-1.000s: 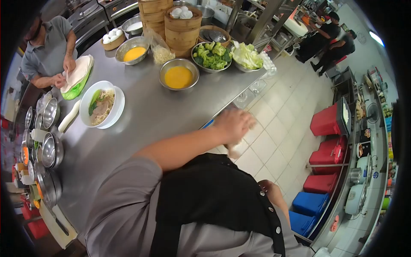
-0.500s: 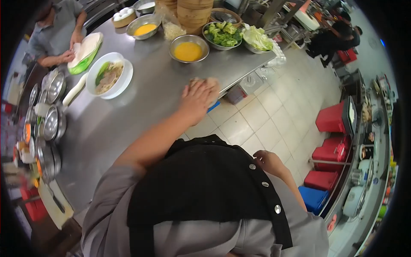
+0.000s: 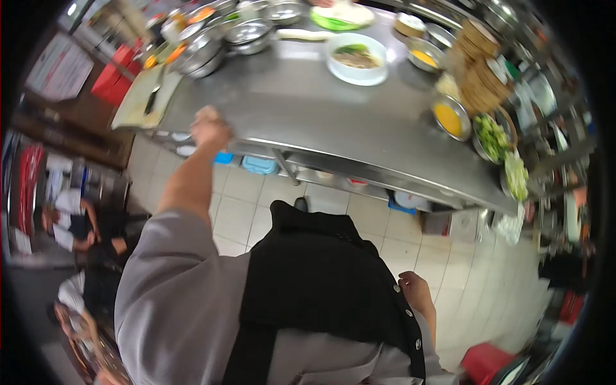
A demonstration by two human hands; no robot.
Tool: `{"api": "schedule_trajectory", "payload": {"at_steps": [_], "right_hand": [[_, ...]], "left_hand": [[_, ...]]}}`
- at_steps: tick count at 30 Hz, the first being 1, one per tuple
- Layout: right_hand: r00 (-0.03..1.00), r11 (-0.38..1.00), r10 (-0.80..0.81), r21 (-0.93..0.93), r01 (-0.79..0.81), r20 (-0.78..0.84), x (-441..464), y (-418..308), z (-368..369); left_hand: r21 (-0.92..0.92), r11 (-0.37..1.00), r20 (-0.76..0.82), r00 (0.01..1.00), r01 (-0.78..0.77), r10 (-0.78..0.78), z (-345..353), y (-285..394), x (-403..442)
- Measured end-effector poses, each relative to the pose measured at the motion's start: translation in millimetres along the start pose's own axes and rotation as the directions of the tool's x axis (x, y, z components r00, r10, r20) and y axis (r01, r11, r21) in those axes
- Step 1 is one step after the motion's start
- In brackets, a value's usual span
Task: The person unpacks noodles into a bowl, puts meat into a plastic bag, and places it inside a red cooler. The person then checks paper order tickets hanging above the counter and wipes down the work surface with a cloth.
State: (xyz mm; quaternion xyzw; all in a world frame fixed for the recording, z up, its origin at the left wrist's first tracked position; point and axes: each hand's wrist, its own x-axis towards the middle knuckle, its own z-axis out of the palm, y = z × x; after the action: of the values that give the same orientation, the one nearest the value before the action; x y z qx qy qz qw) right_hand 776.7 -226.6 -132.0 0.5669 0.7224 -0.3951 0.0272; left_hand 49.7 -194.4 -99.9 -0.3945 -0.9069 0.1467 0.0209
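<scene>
Pale square tiles (image 3: 378,223) spread below the front edge of a grey stainless-steel counter (image 3: 289,109); a white rectangular notice (image 3: 61,69) shows beyond its left edge.

I have a steel worktop (image 3: 289,106) in front of me, with a pale board (image 3: 133,99) at its left end and metal bowls (image 3: 249,46) grouped by the far left corner. Along its far edge I see a white roll (image 3: 308,34), a green sheet (image 3: 326,22) and a white bowl of food (image 3: 357,73). Nearer the right end are two bowls of yellow liquid (image 3: 457,106), bamboo steamers (image 3: 486,91), and bowls of broccoli (image 3: 490,138) and cabbage (image 3: 516,176).
</scene>
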Motion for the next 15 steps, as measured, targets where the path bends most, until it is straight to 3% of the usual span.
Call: {"api": "schedule_trajectory", "payload": {"at_steps": [1,2,3,4,7,8,9,11,12,13,15], "right_hand": [[1.000,1.000,-0.018,-0.015,0.018,0.019,4.3,-5.9,-6.6],[0.999,0.999,-0.029,-0.031,0.030,0.033,6.6,-14.0,-11.3],[0.998,0.998,-0.036,-0.045,0.038,0.044,9.0,-20.7,-15.5],[0.998,0.999,-0.038,-0.030,0.039,0.057,14.4,-23.5,-16.7],[0.985,0.976,-0.166,-0.135,0.170,0.038,25.1,-59.4,-23.0],[0.988,0.980,-0.150,-0.131,0.152,0.027,19.1,-68.7,-22.6],[0.989,0.980,-0.150,-0.131,0.151,0.021,18.5,-83.6,-21.1],[0.982,0.974,-0.186,-0.128,0.189,0.034,28.6,-118.2,-12.3],[0.980,0.973,-0.196,-0.119,0.199,0.037,28.3,-125.4,-4.3],[0.974,0.971,-0.220,-0.088,0.223,0.044,29.4,-129.5,5.4],[0.968,0.969,-0.242,-0.030,0.245,0.068,28.2,-129.0,26.7]], "left_hand": [[-0.035,0.999,0.162,0.987,0.015,-0.009,-13.8,13.8,-1.1],[0.073,0.996,-0.078,0.996,-0.043,0.049,23.4,34.5,-2.4],[-0.090,0.993,-0.206,0.977,-0.077,0.057,58.2,59.1,5.1],[-0.384,0.906,-0.353,0.935,-0.178,0.034,95.7,91.1,18.2],[-0.542,0.744,-0.273,0.920,-0.390,0.283,-24.4,180.0,-71.4],[-0.547,0.683,-0.388,0.870,-0.483,0.305,-31.0,211.6,-92.3],[-0.369,0.598,-0.380,0.703,-0.711,0.602,-49.1,229.7,-108.4],[-0.541,0.288,-0.292,0.498,-0.790,0.816,-73.9,261.8,-159.5],[-0.566,0.061,-0.367,0.317,-0.822,0.874,-90.9,251.6,-187.0],[-0.664,-0.013,-0.298,0.248,-0.748,0.922,-60.9,278.5,-201.9],[-0.749,-0.034,-0.310,0.304,-0.662,0.901,-26.2,267.0,-229.2]]}}
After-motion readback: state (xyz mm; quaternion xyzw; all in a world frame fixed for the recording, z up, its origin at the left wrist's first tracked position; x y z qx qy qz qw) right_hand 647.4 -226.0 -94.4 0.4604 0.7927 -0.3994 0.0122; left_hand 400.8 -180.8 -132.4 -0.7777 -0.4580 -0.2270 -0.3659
